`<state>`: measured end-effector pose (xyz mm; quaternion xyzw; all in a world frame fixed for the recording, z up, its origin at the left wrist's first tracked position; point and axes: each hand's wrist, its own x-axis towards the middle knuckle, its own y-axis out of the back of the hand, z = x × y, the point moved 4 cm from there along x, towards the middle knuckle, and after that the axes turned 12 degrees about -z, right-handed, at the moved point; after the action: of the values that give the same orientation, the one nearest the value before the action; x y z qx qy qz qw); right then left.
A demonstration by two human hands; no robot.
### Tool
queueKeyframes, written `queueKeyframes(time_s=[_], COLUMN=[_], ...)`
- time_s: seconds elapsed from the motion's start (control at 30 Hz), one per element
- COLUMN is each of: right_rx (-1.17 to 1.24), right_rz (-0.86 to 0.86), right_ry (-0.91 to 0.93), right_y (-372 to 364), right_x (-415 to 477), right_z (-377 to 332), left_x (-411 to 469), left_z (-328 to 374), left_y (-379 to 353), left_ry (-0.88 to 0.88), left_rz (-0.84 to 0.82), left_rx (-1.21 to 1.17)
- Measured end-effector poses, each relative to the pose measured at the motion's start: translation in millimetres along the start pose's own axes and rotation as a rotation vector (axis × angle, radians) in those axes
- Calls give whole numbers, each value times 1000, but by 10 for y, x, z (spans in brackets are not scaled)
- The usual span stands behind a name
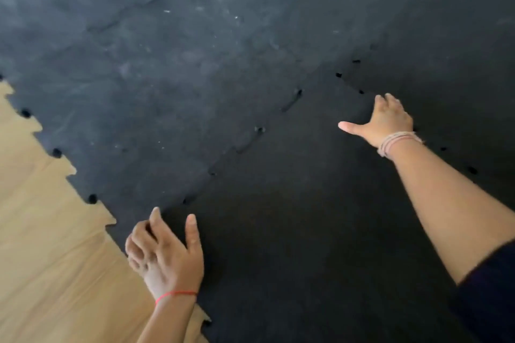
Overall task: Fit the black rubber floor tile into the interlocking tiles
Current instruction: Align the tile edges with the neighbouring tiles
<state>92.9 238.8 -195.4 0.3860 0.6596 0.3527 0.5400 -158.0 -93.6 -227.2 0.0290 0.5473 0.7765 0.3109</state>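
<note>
The black rubber floor tile (301, 217) lies flat in the middle and lower right, darker and cleaner than the dusty laid tiles (156, 69) beyond it. Its toothed far-left edge meets a dusty tile along a diagonal seam (250, 139) with small gaps showing. My left hand (164, 253) rests at the tile's near-left corner, fingers spread, holding nothing. My right hand (381, 122) presses flat near the tile's far corner, thumb stretched left, fingers curled down onto the rubber. Another dark tile (459, 78) borders it on the right.
Bare light wooden floor (41, 245) fills the lower left, bounded by the tiles' jagged interlocking edge (57, 152). A dark sleeve (490, 295) covers my right upper arm at the lower right. Black tiles cover everything further away.
</note>
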Motion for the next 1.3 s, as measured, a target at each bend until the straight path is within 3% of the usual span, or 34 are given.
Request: queueKeyframes(time_s=[0.23,0.53,0.77,0.97,1.03,1.13,1.3], right_rx=[-59,108,-8,165,216,387,630], right_rz=[-174,-88,-116,171,228,331,358], right_ry=[-173,-138,-197,-257,-423,-820,-1042], right_y=[78,9,33,-490,-800,-1074,-1171], right_x=[329,104,89,-706,-1163,-1971,-2572], right_z=[-112,174,71,315,637,1335,1832], left_x=[210,-11,41,130,233,334,383], left_z=[36,-151,-139,187,482,975,1298], left_y=[119,82,106,173,123,-92,-239], left_ry=[62,56,51,-153,-311,-502,-396], left_rz=[40,-13,-68,-136,-188,-302,-239], left_rx=[-40,-44,29,38,29,127,72])
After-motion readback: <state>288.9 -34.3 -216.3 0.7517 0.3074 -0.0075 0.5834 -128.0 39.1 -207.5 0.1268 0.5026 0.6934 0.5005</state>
